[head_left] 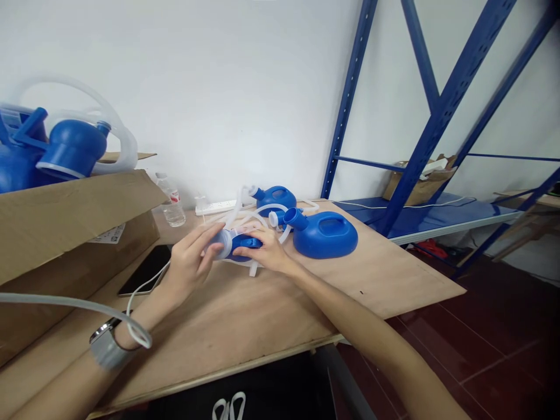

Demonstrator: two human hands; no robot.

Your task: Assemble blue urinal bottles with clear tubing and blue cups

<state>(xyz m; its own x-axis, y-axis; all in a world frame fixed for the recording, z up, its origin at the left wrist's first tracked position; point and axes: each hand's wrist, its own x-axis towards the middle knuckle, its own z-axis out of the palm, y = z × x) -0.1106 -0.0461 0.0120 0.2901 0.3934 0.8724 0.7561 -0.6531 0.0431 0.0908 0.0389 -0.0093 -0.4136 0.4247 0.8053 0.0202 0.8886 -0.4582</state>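
My left hand (pixel 187 265) has its fingers closed around a translucent round lid (pixel 226 242) at the near middle of the table. My right hand (pixel 270 252) grips a blue plastic cup piece (pixel 240 252) with a small handle. The lid sits against that piece's wide end; whether the two are joined cannot be made out. To the right stands a blue bottle (pixel 326 238) with a loop handle and an uncapped slanted neck. Farther back is a second blue bottle (pixel 275 201). White flexible tubes (pixel 272 210) curl between them, partly behind my hands.
At left, a cardboard box (pixel 79 219) holds several blue bottle parts (pixel 79 146) and a coiled tube. Behind it are a phone (pixel 146 271), a water bottle (pixel 174 204) and a power strip (pixel 219 207). A blue metal rack (pixel 420 134) stands beyond the table's right edge.
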